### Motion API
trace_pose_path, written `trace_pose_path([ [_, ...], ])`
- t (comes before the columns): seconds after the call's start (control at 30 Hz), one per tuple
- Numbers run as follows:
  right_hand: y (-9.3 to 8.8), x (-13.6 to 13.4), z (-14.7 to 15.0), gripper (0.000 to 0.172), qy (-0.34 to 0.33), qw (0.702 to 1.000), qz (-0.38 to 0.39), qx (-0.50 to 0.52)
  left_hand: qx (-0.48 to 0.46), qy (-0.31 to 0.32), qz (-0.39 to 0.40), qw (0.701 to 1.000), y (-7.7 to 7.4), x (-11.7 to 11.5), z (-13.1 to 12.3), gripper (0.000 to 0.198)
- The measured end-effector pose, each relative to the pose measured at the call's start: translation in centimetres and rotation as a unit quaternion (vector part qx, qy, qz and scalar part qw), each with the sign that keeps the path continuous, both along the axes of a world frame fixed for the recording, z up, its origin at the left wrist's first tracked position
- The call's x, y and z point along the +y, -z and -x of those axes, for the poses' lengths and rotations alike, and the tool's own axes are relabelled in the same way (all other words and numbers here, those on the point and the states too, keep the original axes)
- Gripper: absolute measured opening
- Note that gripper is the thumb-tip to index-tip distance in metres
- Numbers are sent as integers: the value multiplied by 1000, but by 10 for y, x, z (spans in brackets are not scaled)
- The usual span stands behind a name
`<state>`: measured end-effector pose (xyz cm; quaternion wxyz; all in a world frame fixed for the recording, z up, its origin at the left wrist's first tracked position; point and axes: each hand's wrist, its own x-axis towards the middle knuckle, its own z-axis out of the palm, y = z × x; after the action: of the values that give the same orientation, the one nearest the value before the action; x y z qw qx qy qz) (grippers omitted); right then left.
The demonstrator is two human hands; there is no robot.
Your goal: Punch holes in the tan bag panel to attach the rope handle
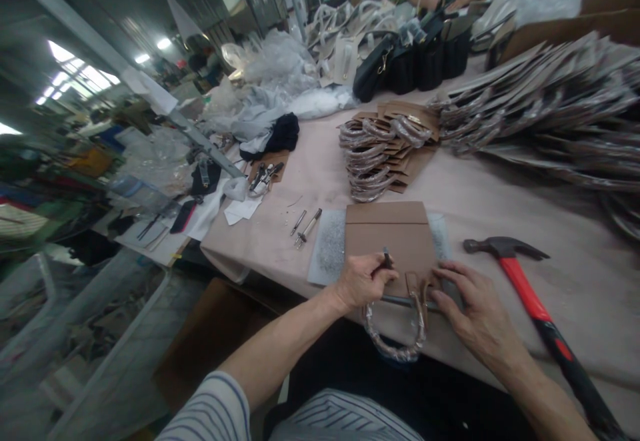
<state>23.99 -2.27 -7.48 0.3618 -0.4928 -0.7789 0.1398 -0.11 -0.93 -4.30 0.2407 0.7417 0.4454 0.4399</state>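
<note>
Brown panel [390, 241]: flat on slab [327, 254], near table [280, 264] edge
Left hand [364, 279]: fingertips pinched round dark tool [387, 258], forearm angled in
Right hand [473, 302]: fingers half parted, panel's corner; can't tell if gripping

So your left hand [364, 279] is pinching a small dark tool [386, 257] over the brown panel [387, 241], lower centre of the frame. Your right hand [473, 304] sits by the panel's lower right corner, thumb and fingers spread, right beside the plastic-wrapped handle [397, 353] that loops down past the table edge. Speckled slab [329, 251] under the panel, two metal rods [311, 226] left of it. Your claw hammer [547, 327] lies lower right, with wrapped handles [367, 161] piled above centre and black bags [427, 61] up top.
</note>
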Motion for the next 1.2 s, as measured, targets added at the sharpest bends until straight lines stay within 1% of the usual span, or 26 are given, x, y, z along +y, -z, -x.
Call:
trace_pose_path([
  [0.07, -3, 0, -6, 34, 28, 1000, 11, 0, -8, 0, 18, 1000, -1, 2, 0, 8],
  [0.13, -8, 0, -14, 37, 67, 998, 16, -5, -18, 0, 52, 998, -3, 4, 1, 9],
  [0.2, -14, 0, -25, 40, 106, 994, 12, -12, -30, 2, 91, 995, -5, 7, 2, 9],
  [0.27, -20, -1, -37, 42, 147, 989, 26, -24, -25, 9, 116, 993, -8, 10, 3, 9],
  [0.37, -30, -5, -53, 45, 212, 973, 76, -53, 11, 10, 134, 991, -12, 15, 3, 9],
  [0.43, -36, -9, -60, 49, 239, 963, 103, -71, 29, 4, 136, 990, -14, 17, 3, 8],
  [0.5, -39, -13, -66, 50, 255, 955, 120, -95, 34, 3, 128, 991, -13, 18, 4, 9],
  [0.57, -35, -17, -71, 53, 266, 947, 129, -123, 36, 8, 117, 992, -12, 17, 4, 9],
  [0.7, -16, -20, -81, 60, 266, 937, 117, -193, 48, 15, 90, 995, -9, 11, 5, 8],
  [0.73, -12, -20, -83, 60, 263, 936, 115, -204, 54, 16, 82, 995, -9, 10, 5, 8],
  [0.8, -9, -17, -87, 52, 261, 934, 123, -209, 65, 16, 68, 995, -8, 9, 4, 8],
  [0.87, -13, -13, -88, 38, 260, 934, 156, -187, 76, 14, 58, 995, -8, 8, 4, 8],
  [0.93, -23, -5, -87, 23, 275, 927, 216, -131, 79, 11, 44, 996, -6, 8, 3, 8],
  [0.97, -29, -1, -85, 18, 284, 921, 249, -98, 78, 10, 36, 996, -5, 9, 3, 8],
  [1.03, -39, 6, -82, 19, 302, 904, 301, -35, 74, 10, 26, 997, -3, 9, 3, 8],
  [1.1, -45, 8, -78, 22, 302, 892, 337, 11, 73, 12, 22, 997, 0, 9, 3, 7],
  [1.17, -48, 3, -73, 25, 284, 883, 369, 58, 79, 16, 13, 997, 4, 8, 3, 8],
  [1.2, -48, -3, -69, 28, 268, 872, 395, 106, 85, 19, 6, 996, 5, 8, 3, 9],
])
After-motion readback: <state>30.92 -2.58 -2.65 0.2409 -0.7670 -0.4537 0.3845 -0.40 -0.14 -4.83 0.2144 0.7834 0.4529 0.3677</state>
